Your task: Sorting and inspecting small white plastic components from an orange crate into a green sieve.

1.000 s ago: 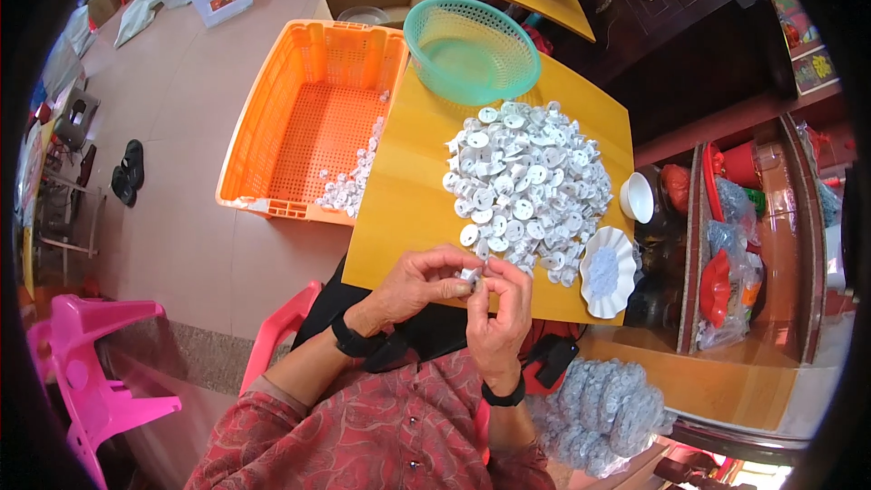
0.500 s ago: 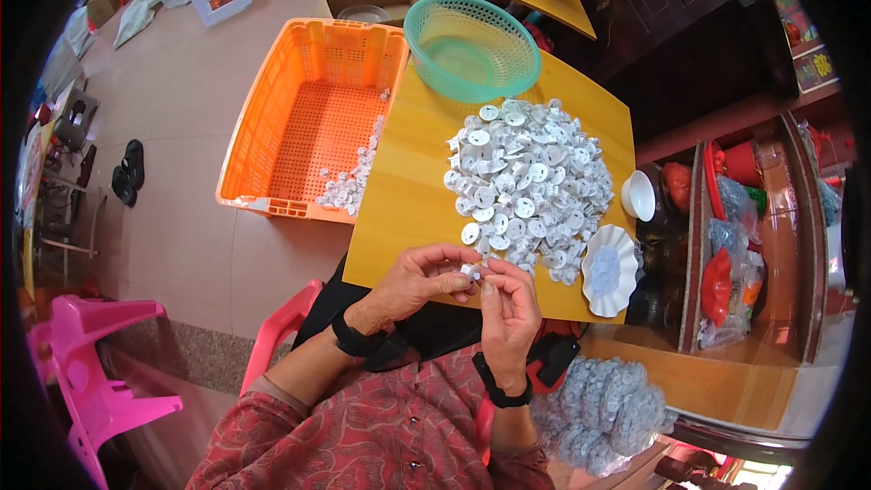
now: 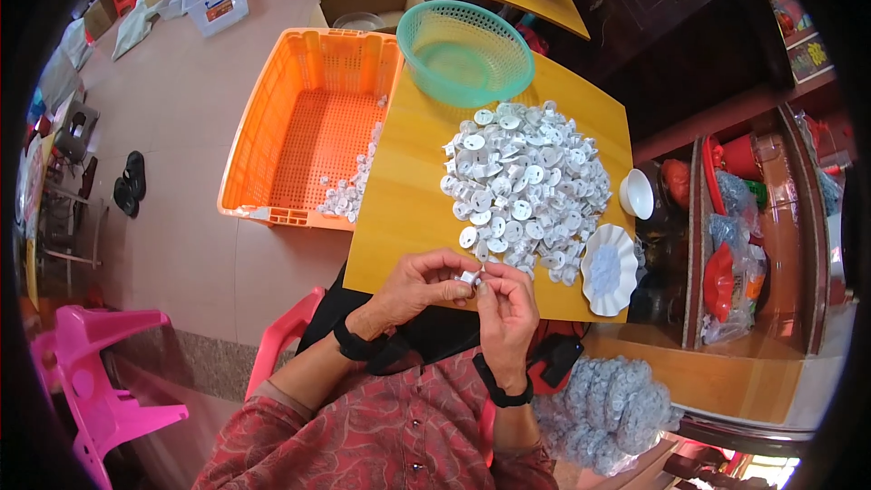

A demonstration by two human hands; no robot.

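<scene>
Over the near edge of the wooden table, both my hands meet at one small white plastic part (image 3: 468,278). The thumb and fingers of my left hand (image 3: 408,292) are closed round it. From the other side, my right hand (image 3: 508,313) is pinched at the same part; any tiny piece between its fingertips is too small to make out. Just beyond my fingers lies a large heap of similar white plastic parts (image 3: 526,181), with round slotted discs on many of them. To the right of the heap rests a white scalloped dish (image 3: 622,301) holding small pale pieces.
An orange crate (image 3: 243,141) with several white parts stands left of the yellow table (image 3: 390,209). A green basket (image 3: 467,91) sits at the table's far end. A white bowl (image 3: 637,194) is at the right edge. Bagged grey pieces (image 3: 603,413) lie at lower right, a pink stool (image 3: 109,390) at left.
My hands stay together at the white part, which sits slightly lower and looks a little turned. The whole view has shifted slightly; the heap, crate and dish look unchanged.
</scene>
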